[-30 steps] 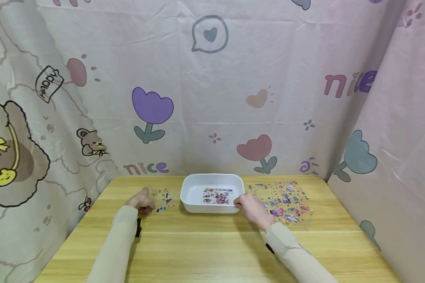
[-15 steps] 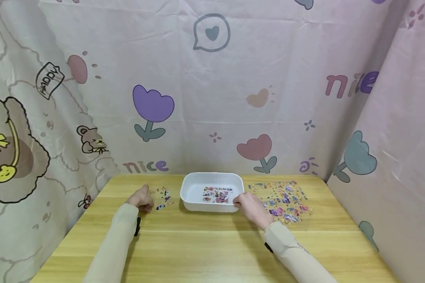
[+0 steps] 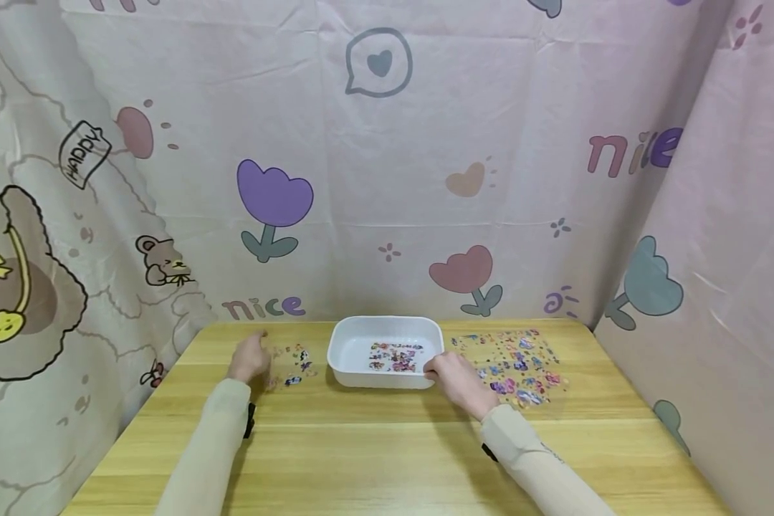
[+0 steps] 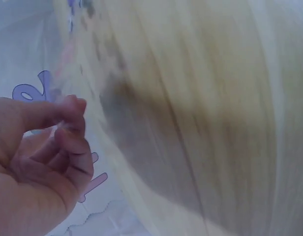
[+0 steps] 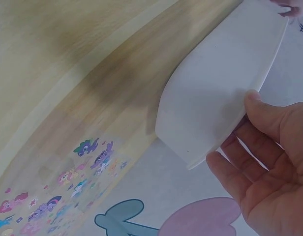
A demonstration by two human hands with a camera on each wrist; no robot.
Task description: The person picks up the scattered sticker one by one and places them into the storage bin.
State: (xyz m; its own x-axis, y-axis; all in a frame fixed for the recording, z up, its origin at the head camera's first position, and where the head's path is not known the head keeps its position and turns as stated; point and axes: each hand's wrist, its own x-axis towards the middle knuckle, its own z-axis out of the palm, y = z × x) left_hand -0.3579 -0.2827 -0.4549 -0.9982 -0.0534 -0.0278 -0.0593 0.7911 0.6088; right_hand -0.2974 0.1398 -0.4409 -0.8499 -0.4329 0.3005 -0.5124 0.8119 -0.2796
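Observation:
My left hand (image 3: 249, 358) is at the left of the table with its fingers bent. Its thumb and fingertips (image 4: 75, 105) pinch the near edge of a small clear sticker sheet (image 3: 294, 365), whose faint, blurred prints rise past the fingertips in the left wrist view. My right hand (image 3: 461, 383) grips the front right corner of a white plastic tub (image 3: 380, 380), thumb on the outer wall and fingers curled over the rim in the right wrist view. Inside the tub lies a sheet of colourful stickers (image 3: 395, 356).
A larger clear sheet of cartoon pony stickers (image 3: 519, 365) lies on the wooden table (image 3: 348, 459), right of the tub. Behind the table's far edge hangs a printed curtain (image 3: 374, 165), and more of it hangs along both sides.
My left hand has shifted slightly away and to the left, its wrist turning. My right hand keeps its grip on the tub, which stays in place.

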